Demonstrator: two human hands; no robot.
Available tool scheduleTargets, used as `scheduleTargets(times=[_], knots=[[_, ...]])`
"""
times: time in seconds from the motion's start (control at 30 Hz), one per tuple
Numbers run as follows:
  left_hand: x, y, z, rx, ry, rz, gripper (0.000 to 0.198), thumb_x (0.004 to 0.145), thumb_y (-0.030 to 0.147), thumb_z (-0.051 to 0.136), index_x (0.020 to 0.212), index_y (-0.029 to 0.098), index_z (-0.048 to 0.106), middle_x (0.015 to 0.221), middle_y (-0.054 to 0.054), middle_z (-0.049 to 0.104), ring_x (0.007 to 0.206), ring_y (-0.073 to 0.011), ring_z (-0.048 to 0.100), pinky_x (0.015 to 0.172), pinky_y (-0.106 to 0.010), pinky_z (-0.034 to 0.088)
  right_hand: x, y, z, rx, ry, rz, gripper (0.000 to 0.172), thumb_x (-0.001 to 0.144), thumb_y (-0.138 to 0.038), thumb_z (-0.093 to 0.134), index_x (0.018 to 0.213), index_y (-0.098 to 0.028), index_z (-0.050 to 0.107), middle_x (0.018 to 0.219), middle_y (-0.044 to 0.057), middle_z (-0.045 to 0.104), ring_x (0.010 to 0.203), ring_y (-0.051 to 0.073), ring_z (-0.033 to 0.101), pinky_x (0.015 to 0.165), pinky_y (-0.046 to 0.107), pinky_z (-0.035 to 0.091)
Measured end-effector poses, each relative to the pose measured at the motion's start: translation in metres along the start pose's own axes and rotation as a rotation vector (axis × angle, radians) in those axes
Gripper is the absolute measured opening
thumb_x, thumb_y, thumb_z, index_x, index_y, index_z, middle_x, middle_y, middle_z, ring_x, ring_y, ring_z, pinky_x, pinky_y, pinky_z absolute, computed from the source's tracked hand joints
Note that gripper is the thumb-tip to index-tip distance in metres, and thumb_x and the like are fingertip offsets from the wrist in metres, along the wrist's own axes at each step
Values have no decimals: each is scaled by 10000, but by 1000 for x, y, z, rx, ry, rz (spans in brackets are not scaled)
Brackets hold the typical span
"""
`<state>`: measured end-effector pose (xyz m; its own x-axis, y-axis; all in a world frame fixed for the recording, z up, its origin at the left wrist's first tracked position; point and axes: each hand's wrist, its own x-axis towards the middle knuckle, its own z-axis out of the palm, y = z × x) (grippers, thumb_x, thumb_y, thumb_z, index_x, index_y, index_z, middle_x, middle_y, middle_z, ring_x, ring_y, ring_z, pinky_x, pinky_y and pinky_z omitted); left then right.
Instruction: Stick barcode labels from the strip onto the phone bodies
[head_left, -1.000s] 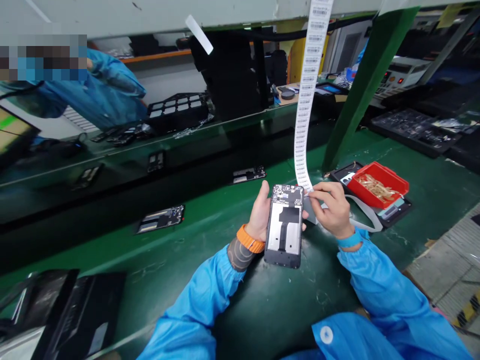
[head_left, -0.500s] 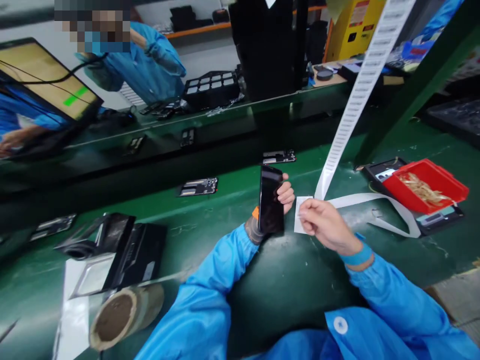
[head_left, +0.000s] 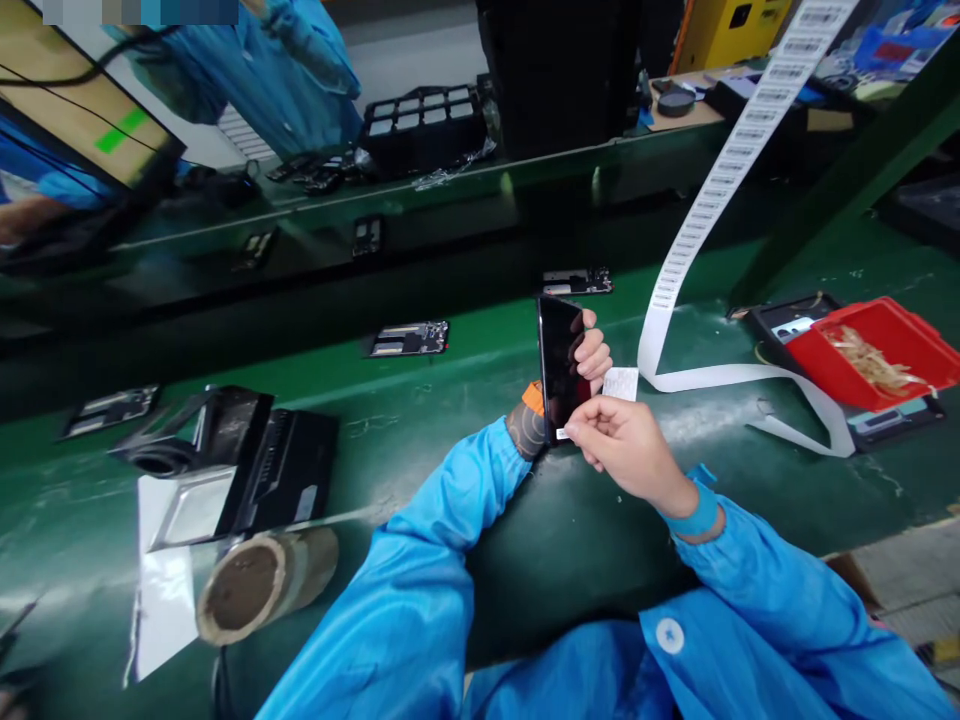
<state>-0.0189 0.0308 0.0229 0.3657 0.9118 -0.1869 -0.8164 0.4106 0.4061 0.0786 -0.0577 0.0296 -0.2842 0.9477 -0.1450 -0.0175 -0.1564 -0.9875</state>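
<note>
My left hand point(head_left: 596, 350) is wrapped round a black smartphone point(head_left: 562, 365), its dark glossy face turned toward me and tilted upright above the table. The thumb and fingers of my right hand point(head_left: 619, 440) are pinched together at the lower end of the phone. Between those fingertips and the glass shows a small white label point(head_left: 562, 434); whether it is stuck down I cannot tell. Just behind my right hand is a white printed sticker sheet point(head_left: 621, 384). A long strip of barcode labels point(head_left: 720, 185) hangs down close by and trails over the table.
Opened phone bodies point(head_left: 409, 338) lie along the back of the green table point(head_left: 360, 450). On the right is a red tray point(head_left: 847, 370) of pale scraps. A cardboard tube point(head_left: 244, 590) and a black stand point(head_left: 289, 470) occupy the left. Across the bench a person point(head_left: 255, 75) in blue stands.
My right hand has moved left from the white sticker sheet to the lower end of the phone. A small white label now shows at its fingertips. My left hand still holds the phone.
</note>
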Motion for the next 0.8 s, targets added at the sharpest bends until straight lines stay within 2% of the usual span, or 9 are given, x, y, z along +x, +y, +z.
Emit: scheduleTargets(times=[0.17, 0.27, 0.33, 0.4, 0.43, 0.53, 0.6, 0.67, 0.8], knots=[[4, -5, -1, 6, 33, 14, 512, 1055, 284, 101, 773, 191, 517, 524, 59, 189, 388, -92, 147, 378, -191, 182, -4, -1, 6, -189, 63, -66, 192, 822, -337, 675, 710, -194, 613, 593, -31, 580, 523, 97, 496, 495, 237, 385], [3, -3, 1, 2, 68, 2, 559, 1058, 284, 58, 759, 186, 520, 505, 61, 208, 365, -85, 160, 368, -187, 187, 0, 2, 0, -373, 102, -122, 255, 788, -348, 722, 669, -212, 541, 541, -59, 513, 503, 98, 454, 500, 245, 365], [-1, 6, 3, -14, 72, 22, 559, 1067, 331, 91, 740, 179, 520, 492, 63, 240, 350, -73, 189, 359, -182, 200, 9, 10, -17, -494, 179, -176, 302, 766, -388, 750, 685, -223, 510, 533, -67, 476, 499, 109, 439, 509, 259, 370], [-6, 20, 4, -22, 90, 48, 545, 1061, 448, 208, 684, 177, 494, 477, 62, 286, 349, -64, 273, 369, -176, 264, 23, 23, -43, -622, 297, -280, 226, 817, -391, 698, 786, -217, 558, 650, -19, 567, 590, 151, 518, 592, 295, 437], [-9, 28, 5, -19, 113, 65, 547, 1041, 515, 276, 666, 177, 489, 481, 51, 343, 378, -69, 371, 403, -176, 339, 31, 30, -59, -697, 340, -343, 168, 856, -362, 648, 874, -204, 592, 773, 32, 630, 690, 185, 571, 671, 328, 471], [-16, 47, 1, 41, 178, 109, 580, 975, 649, 363, 763, 161, 594, 707, -44, 643, 721, -169, 685, 694, -293, 567, 51, 48, -97, -937, 280, -436, 257, 873, -275, 604, 1108, -171, 618, 1117, 142, 659, 1011, 288, 588, 896, 434, 461], [-19, 51, -6, 120, 121, 88, 587, 969, 657, 361, 968, 156, 667, 1024, -98, 722, 941, -233, 711, 873, -422, 567, 58, 53, -108, -1042, 198, -391, 229, 859, -258, 623, 1072, -176, 642, 1102, 137, 670, 1035, 311, 574, 909, 450, 440], [-21, 50, -16, 222, -1, -14, 536, 950, 615, 452, 1121, 155, 668, 1189, -126, 697, 973, -261, 711, 929, -496, 545, 60, 53, -109, -1069, 166, -340, 113, 874, -250, 611, 959, -190, 656, 967, 100, 688, 945, 287, 587, 857, 423, 432], [-24, 42, -34, 475, -188, -297, 623, 794, 491, 745, 1273, 114, 615, 1061, -183, 734, 901, -321, 728, 842, -489, 573, 51, 38, -98, -918, 147, -375, 95, 917, -241, 559, 878, -201, 635, 801, 35, 672, 778, 210, 595, 780, 356, 420]])
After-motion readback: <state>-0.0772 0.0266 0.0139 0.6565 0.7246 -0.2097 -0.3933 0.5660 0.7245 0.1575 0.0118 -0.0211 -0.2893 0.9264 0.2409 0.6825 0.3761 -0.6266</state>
